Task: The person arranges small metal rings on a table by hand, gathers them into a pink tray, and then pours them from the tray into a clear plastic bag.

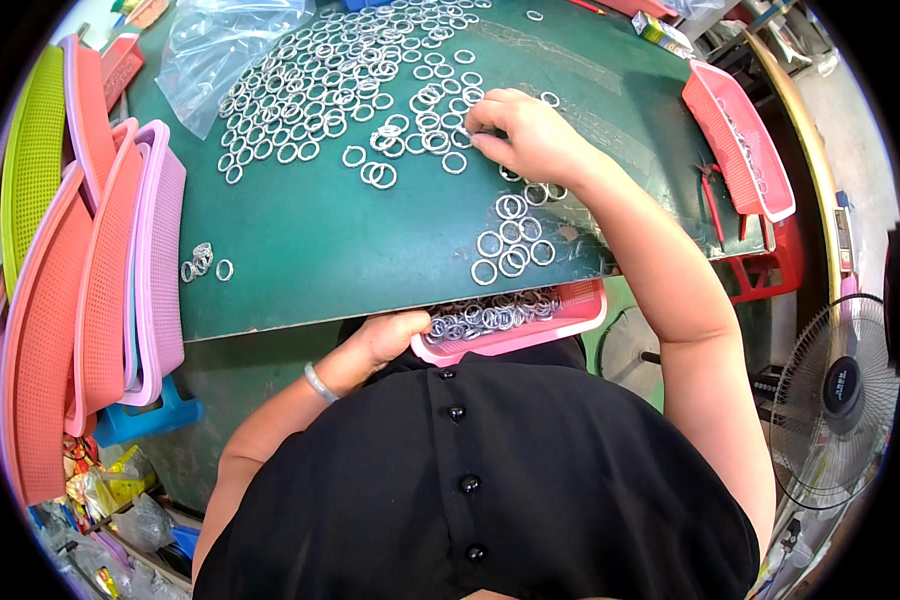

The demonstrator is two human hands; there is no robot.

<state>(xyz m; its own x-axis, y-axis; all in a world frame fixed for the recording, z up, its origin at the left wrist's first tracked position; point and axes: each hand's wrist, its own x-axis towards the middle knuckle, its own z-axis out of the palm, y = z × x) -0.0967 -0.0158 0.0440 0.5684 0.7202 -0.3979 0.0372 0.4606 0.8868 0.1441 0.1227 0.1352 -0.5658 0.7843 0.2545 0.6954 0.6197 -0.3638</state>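
Observation:
Many silvery metal rings [300, 100] lie spread over the green table [340, 240], thickest toward the far left and middle. My right hand [530, 135] reaches across the tabletop to the right edge of that spread. Its fingers are bent, with thumb and fingertips close together among the rings; whatever they pinch is hidden. A smaller group of rings [511, 238] lies near the front edge, below my right wrist. In my lap, partly under the table edge, sits a pink basket [460, 350] holding a heap of rings [495, 316]. My left hand [395, 335] grips its left end.
Nested pink, purple and green plastic baskets [160, 250] stand along the left side. A clear plastic bag [230, 50] lies at the far left. On the right are another pink basket [745, 140] with rings, red-handled pliers [710, 205] and a fan [840, 395].

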